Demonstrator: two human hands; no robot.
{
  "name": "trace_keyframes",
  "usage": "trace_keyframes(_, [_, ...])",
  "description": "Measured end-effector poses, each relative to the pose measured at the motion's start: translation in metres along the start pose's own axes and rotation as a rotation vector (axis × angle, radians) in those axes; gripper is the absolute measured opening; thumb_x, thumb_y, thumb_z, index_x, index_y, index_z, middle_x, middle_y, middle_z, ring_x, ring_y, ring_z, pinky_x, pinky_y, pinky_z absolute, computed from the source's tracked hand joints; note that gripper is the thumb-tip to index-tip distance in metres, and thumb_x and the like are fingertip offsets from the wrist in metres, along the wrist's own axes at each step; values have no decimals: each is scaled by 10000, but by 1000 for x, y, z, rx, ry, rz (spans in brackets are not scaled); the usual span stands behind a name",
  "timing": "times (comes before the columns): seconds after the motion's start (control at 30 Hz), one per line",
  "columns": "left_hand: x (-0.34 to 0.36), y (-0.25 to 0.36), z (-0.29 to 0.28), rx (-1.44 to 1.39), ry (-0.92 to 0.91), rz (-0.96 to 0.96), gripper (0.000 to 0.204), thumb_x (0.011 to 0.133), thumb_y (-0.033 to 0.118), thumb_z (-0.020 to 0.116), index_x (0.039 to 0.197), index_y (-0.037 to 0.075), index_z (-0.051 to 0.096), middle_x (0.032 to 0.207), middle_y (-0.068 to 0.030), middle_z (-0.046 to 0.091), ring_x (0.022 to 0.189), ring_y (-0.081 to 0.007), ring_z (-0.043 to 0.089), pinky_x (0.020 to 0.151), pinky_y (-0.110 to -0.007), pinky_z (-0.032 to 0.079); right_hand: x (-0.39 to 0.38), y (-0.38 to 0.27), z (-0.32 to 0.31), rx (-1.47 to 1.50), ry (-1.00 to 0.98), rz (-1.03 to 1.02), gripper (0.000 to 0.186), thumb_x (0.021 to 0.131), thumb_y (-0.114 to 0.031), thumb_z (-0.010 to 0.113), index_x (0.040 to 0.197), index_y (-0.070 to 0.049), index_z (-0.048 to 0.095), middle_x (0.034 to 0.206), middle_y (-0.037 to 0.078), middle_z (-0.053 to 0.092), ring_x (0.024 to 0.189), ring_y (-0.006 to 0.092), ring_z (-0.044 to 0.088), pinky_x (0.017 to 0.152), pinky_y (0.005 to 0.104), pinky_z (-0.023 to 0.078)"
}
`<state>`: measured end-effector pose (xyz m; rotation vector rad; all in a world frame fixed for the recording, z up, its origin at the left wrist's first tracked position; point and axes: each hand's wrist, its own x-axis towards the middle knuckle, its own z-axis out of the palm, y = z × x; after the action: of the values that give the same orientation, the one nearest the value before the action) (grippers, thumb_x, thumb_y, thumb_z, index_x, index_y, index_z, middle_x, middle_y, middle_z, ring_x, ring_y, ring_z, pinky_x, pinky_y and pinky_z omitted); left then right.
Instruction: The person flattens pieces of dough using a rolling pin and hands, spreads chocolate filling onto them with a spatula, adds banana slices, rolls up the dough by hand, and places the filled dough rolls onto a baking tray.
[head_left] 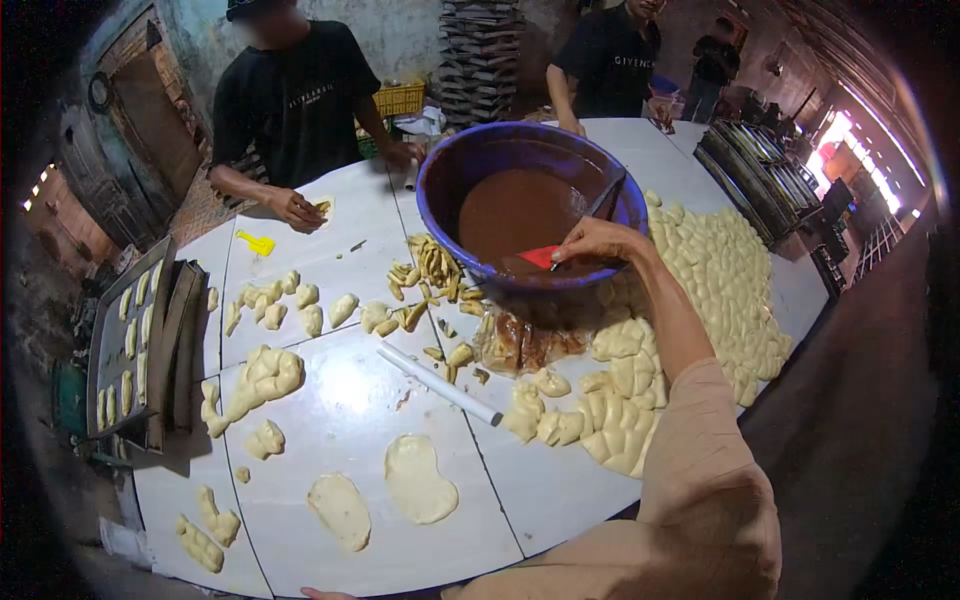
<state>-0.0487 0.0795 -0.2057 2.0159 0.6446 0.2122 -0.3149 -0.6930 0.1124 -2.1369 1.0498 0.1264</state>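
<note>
Head view: gripping red scraper (540, 257) in right hand (600, 242), keeping fingers clamped on it. Reaching over the near right rim of blue tub (432, 205), holding scraper inside at the near side, over brown paste (510, 220); not being able to tell if touching the paste. Barely showing left hand (325, 594) at the near edge of bench (330, 420); not being able to tell if its fingers are apart or together.

Seeing tub standing at far middle of bench, with dark paddle (606, 197) leaning in it on the right. Finding yellowish strips (435, 262) heaped just left of tub, paste-smeared clear bag (525, 340) lying just nearer. Seeing packed dough pieces (710, 290) covering the right side. Noting white rolling pin (440, 384) lying slantwise mid-bench, two flattened dough rounds (420, 480) lying nearer, side by side and apart. Spotting yellow scraper (256, 243) at far left, near co-worker's hand (298, 210). Seeing tray (90, 350) tilting at the left edge, carrying dough strips (131, 338).
</note>
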Motion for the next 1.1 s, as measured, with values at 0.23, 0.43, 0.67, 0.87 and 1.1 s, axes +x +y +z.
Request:
trace_keyframes(0.23, [-38,75,-5,-117,117,-61,935,1011,656,434,1610,-21,195,1628,-318,241,1451,-431,375,1122,-562,403,10,-7,-2,102,-8,-62,448,843,-465,817,918,-23,819,640,-65,572,585,58,446,521,299,335])
trace_keyframes(0.43, [-47,89,-6,-100,104,-153,906,1031,620,424,1611,-28,170,1573,-332,345,1369,-453,475,1116,-520,431,12,-7,2,-17,11,-23,452,850,-493,798,854,-41,797,694,-44,610,632,78,493,561,309,376])
trace_keyframes(0.67, [-1,19,-24,-3,60,30,806,1069,527,425,1589,-51,213,1543,-325,393,1322,-417,524,1095,-503,443,-2,-41,22,185,25,-97,316,903,-312,802,888,3,795,650,-55,595,547,26,458,477,230,319])
trace_keyframes(0.87, [-70,124,-4,-157,77,-124,715,1089,438,439,1567,-58,246,1543,-294,392,1352,-390,479,1123,-474,398,-58,-88,51,223,-112,-204,237,898,-246,782,878,-10,776,754,-4,689,703,85,619,606,287,493])
trace_keyframes(1.1, [-56,90,-20,-275,-29,-127,977,1021,605,492,1618,-46,75,1622,-324,254,1452,-417,380,1177,-487,355,-90,-113,187,-98,-221,-543,236,829,-170,860,910,34,773,679,28,700,621,75,598,560,276,460])
